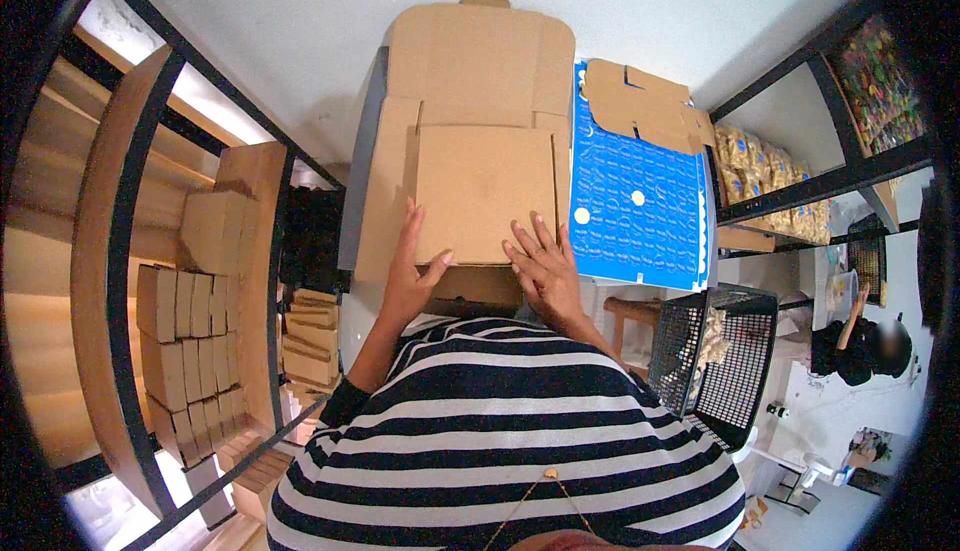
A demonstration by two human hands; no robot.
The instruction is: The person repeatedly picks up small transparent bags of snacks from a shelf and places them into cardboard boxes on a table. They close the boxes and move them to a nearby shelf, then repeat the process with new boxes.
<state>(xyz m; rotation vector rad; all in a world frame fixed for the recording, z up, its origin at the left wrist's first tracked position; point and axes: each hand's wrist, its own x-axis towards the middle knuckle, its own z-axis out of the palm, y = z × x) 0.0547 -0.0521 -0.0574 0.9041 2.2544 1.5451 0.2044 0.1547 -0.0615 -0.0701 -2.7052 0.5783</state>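
Note:
A brown cardboard mailer box (484, 176) lies before me, with its rounded lid flap (480, 56) spread flat towards the wall. A squarish panel stands over its middle, and a dark gap shows along that panel's right side. My left hand (411, 270) cups the near left corner of the panel, thumb on the front edge and fingers along the side. Spread across the near right corner, the fingers of my right hand (547, 270) rest on top of the cardboard. The undersides of both hands are hidden.
Right of the box lies a blue printed sheet (637, 206) under a flat cardboard piece (645, 105). A black plastic basket (739, 363) stands lower right. Shelves on the left hold stacked cardboard boxes (187, 326); bagged goods (765, 168) fill the right rack. Another person (847, 348) is far right.

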